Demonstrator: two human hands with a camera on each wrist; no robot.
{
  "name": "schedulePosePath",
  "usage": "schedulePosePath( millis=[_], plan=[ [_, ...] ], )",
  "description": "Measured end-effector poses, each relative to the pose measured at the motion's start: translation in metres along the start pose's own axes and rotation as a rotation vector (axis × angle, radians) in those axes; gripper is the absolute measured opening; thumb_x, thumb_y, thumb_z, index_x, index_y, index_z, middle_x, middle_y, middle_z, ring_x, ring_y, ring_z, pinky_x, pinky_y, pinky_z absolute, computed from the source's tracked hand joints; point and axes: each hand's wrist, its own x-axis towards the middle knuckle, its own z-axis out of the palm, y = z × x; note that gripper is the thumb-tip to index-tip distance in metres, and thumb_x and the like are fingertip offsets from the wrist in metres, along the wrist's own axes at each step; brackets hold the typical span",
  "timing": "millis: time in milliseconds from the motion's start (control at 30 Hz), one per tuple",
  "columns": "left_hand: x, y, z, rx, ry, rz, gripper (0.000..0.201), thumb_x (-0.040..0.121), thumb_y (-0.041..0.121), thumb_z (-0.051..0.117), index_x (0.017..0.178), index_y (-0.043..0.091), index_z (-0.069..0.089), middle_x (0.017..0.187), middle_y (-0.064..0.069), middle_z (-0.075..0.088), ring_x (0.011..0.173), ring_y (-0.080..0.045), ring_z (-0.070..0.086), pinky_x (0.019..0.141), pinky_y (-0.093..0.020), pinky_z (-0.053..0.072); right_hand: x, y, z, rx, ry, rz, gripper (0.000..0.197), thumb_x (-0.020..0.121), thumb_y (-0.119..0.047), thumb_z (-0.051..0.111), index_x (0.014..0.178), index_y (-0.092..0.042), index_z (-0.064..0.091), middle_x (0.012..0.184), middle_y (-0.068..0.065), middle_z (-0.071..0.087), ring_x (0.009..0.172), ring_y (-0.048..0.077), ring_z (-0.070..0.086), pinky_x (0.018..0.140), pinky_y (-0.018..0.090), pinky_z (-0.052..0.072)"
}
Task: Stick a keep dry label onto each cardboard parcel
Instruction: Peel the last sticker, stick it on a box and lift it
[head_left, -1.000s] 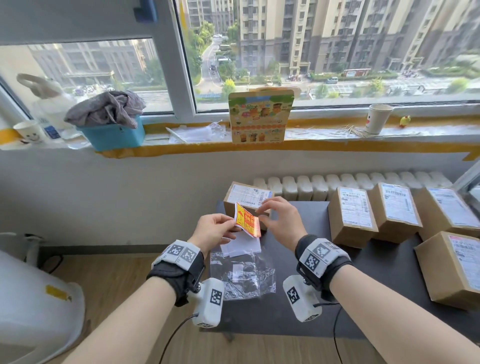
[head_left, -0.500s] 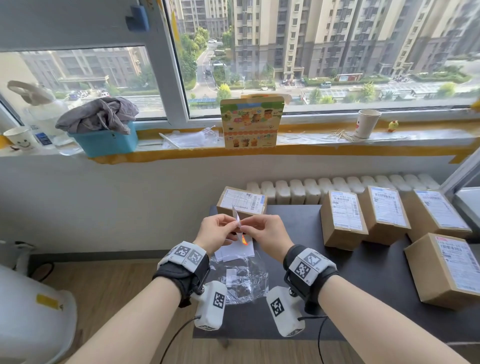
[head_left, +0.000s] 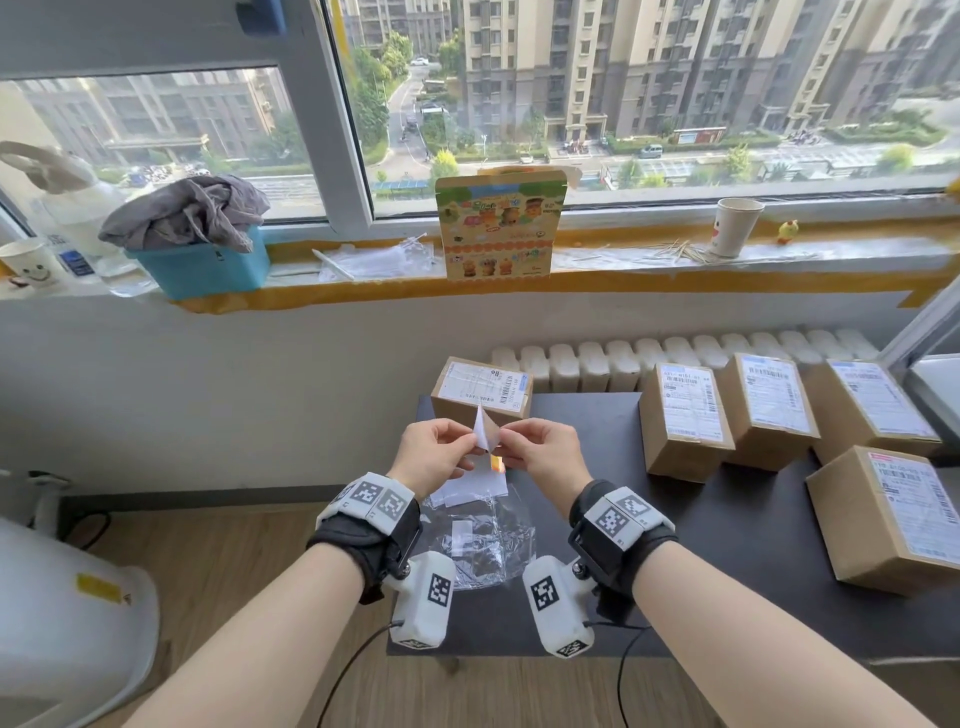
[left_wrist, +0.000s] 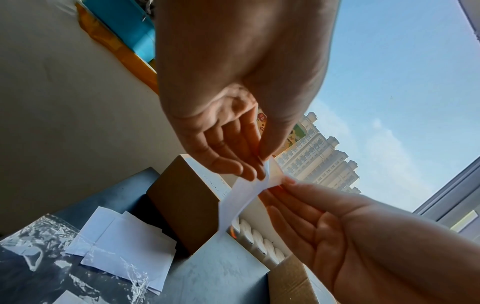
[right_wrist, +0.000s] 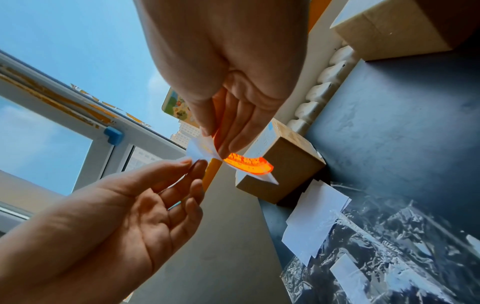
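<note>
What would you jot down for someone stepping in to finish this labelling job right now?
Left hand: pinch grip on the white backing paper.
Right hand: pinch grip on the orange label, half peeled.
Both are held above the table, in front of the nearest parcel. Four more parcels sit to the right. Loose white papers lie on a plastic bag.
Done: no orange label shows on any parcel.
Left: finish peeling, stick it on, repeat for each.

Black wrist straps (head_left: 374, 540); white marker-tagged cameras (head_left: 423, 597); bare forearms.
</note>
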Motion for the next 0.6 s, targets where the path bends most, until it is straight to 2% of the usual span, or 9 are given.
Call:
schedulePosePath(
  millis=[133,267,400,500,600],
  plan=[
    [0.001,-0.002,-0.003,-0.022,0.039,-0.025,0.008,0.088,0.008,0.060,0.082,0.007,0.064,0.073,-0.004,0.070,0.044,0.000,0.057,0.050,-0.013,0.047,0.001,-0.002,-0.006,0.096,0.044,0.037,0.008,0.090,0.000,0.057,0.082,-0.001,0.059,0.074,0.016,0.065,0.052,0.009,0.066,0.056,0.019,0.055],
    [0.000,-0.005,-0.005,-0.031,0.081,-0.029,0.006,0.087,0.006,0.061,0.082,0.005,0.064,0.069,-0.003,0.069,0.041,0.001,0.055,0.048,-0.012,0.046,0.001,-0.002,-0.009,0.167,0.104,0.055,0.006,0.091,-0.001,0.056,0.096,0.004,0.056,0.077,0.017,0.064,0.050,0.011,0.066,0.052,0.018,0.055],
    [-0.001,-0.008,-0.011,-0.026,0.100,-0.023,0.006,0.086,0.006,0.062,0.086,0.003,0.066,0.071,-0.003,0.070,0.042,0.001,0.054,0.055,-0.020,0.048,0.001,-0.001,-0.014,0.169,0.150,0.058,0.008,0.093,-0.004,0.055,0.097,0.003,0.055,0.075,0.014,0.065,0.051,0.009,0.067,0.054,0.018,0.055],
    [-0.002,-0.012,-0.015,-0.032,0.101,-0.027,0.004,0.086,0.005,0.063,0.082,0.007,0.065,0.065,0.003,0.070,0.041,0.000,0.054,0.059,-0.025,0.049,0.002,0.002,-0.017,0.193,0.185,0.059,0.008,0.094,-0.004,0.053,0.098,0.002,0.054,0.075,0.013,0.066,0.051,0.010,0.067,0.057,0.019,0.055],
    [-0.004,-0.016,-0.018,-0.042,0.105,-0.042,0.002,0.085,0.005,0.063,0.086,0.007,0.064,0.059,0.007,0.069,0.042,-0.002,0.055,0.054,-0.021,0.047,0.001,0.003,-0.023,0.216,0.221,0.055,0.007,0.095,-0.004,0.051,0.099,0.001,0.054,0.074,0.013,0.065,0.049,0.008,0.066,0.055,0.018,0.055]
  ],
)
